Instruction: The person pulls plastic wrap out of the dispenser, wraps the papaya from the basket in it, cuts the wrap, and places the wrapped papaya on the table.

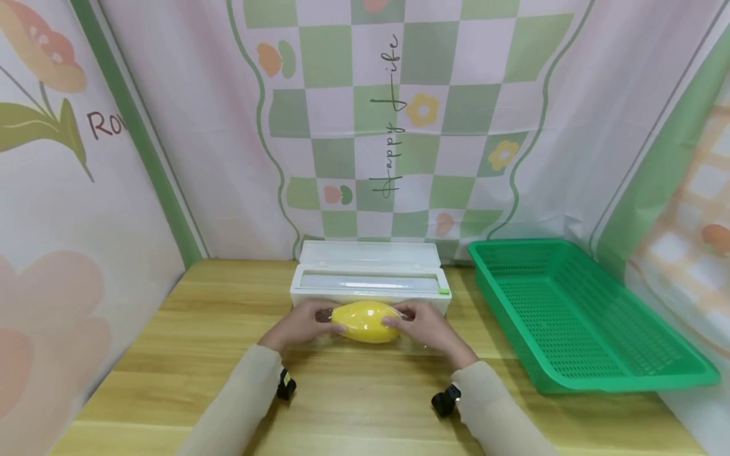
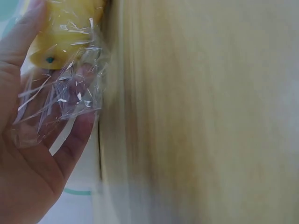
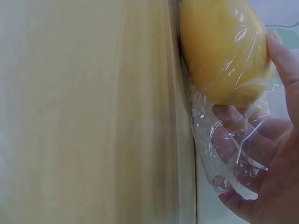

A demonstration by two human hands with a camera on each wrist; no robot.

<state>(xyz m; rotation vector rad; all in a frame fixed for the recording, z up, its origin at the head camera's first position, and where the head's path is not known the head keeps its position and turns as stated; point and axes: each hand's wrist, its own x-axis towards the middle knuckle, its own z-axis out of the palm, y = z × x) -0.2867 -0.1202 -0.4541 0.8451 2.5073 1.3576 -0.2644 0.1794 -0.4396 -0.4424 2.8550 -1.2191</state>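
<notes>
Mango (image 1: 365, 321): there is one, yellow and wrapped in clear plastic film (image 2: 60, 100), lying on the wooden table (image 1: 353, 405) just in front of the one white film dispenser box (image 1: 369, 282), whose lid stands open. Two hands hold it, one at each end. The left hand (image 1: 302, 324) cups the left end, fingers loosely curled round the fruit and the bunched film, thumb along the top. The right hand (image 1: 429, 327) does the same at the right end, fingers curled under crumpled film and thumb resting on the mango. Neither hand is fully closed; both wrap partway round. One green plastic basket (image 1: 576, 310) sits to the right, well apart from the hands.
</notes>
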